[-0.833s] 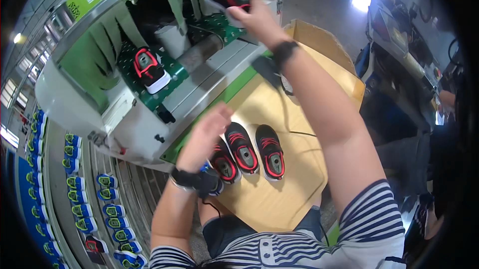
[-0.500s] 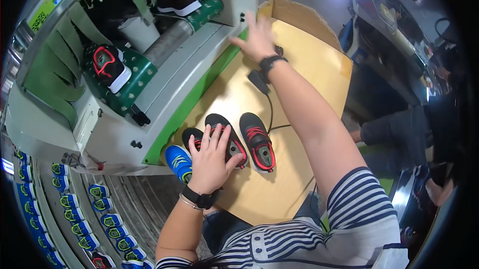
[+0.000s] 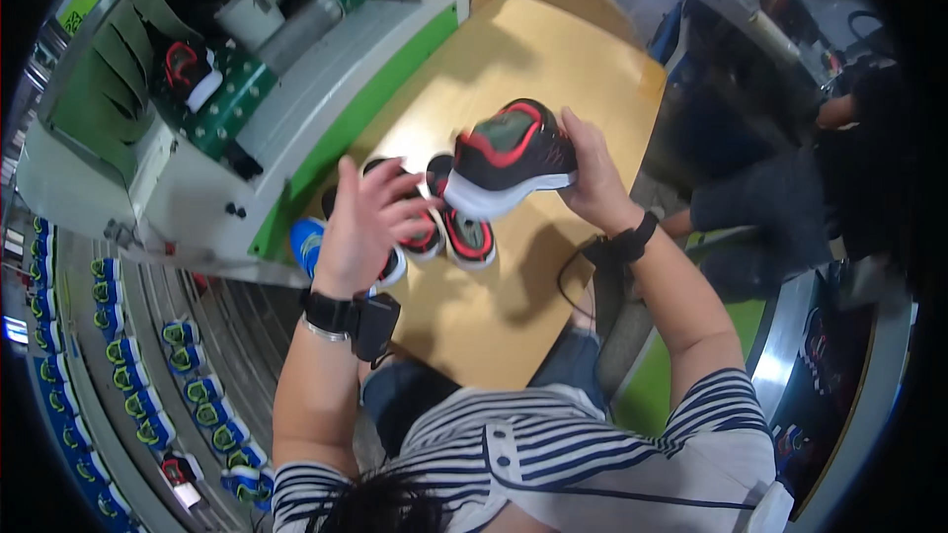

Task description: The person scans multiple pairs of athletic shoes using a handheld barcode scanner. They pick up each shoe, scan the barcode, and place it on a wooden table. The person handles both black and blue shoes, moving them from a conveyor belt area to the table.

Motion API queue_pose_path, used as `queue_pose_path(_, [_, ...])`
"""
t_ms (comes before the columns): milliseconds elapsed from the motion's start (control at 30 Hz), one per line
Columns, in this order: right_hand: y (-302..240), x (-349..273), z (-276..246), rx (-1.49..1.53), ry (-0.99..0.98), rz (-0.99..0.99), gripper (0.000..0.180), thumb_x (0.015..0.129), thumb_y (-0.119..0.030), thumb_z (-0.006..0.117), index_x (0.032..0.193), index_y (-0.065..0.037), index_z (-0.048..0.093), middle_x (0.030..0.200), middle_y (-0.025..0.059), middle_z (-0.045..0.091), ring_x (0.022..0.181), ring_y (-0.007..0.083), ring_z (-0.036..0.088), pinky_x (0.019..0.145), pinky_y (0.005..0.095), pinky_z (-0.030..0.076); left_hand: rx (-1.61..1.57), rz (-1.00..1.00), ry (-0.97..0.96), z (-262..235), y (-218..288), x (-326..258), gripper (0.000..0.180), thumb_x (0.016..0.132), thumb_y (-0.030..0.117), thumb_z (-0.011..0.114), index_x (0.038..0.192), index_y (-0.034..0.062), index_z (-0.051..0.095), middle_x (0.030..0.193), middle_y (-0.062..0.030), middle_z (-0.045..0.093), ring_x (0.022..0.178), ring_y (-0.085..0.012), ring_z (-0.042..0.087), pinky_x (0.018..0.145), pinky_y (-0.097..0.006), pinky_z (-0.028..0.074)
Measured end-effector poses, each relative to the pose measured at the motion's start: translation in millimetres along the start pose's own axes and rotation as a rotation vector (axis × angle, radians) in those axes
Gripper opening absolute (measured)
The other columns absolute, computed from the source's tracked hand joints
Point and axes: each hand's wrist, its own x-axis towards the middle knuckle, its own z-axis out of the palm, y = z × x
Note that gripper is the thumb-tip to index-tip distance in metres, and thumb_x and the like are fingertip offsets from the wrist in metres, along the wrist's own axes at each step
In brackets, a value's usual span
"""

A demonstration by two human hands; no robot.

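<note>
A black sneaker (image 3: 518,163) with a red collar and white sole is raised above the board, tilted, its toe toward the right. My right hand (image 3: 598,177) grips it by the toe end. My left hand (image 3: 370,222) has its fingers spread and holds nothing, close to the sneaker's heel end. Beneath and beyond that hand, several black-and-red shoes (image 3: 470,240) sit on the pale wooden board (image 3: 563,49); my fingers and the raised sneaker partly cover them. At their left edge a blue shoe (image 3: 307,245) pokes out from behind my left hand.
Left of the board stands a grey-green machine (image 3: 326,74) with strip curtains; black-and-red sneakers (image 3: 188,76) rest on its green belt rollers. Rows of blue-and-white shoes (image 3: 125,375) line racks at lower left. Another person (image 3: 780,197) is at the right. A cable (image 3: 568,296) hangs by my right wrist.
My right hand has come back from the board's far end and now holds a sneaker. My left hand has lifted off the shoes on the board. The view has shifted a little.
</note>
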Motion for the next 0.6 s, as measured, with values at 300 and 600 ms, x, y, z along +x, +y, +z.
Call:
queue_pose_path(300, [-94,32,43,0.21,-0.12,0.4,0.087,0.088,-0.023,0.075,0.16,-0.009,0.028,0.158,0.0304,0.031,0.144,0.0487,0.034,0.119,0.0525,0.031,-0.672,-0.062,-0.387,29,13,-37,0.094,0.092,0.08,0.045,0.145,0.002,0.046,0.129,-0.0209,0.063,0.113,-0.0394,0.066,0.091,-0.056,0.055])
queue_pose_path(600, [-91,-47,99,0.599,-0.092,0.715,0.087,0.088,-0.006,0.07,0.161,-0.007,0.022,0.15,0.0248,0.043,0.143,0.0342,0.042,0.118,0.0421,0.036,-0.31,0.414,0.177,-94,128,34,0.074,0.101,0.068,0.043,0.149,0.0119,0.046,0.145,-0.0156,0.056,0.13,-0.0395,0.056,0.104,-0.056,0.049])
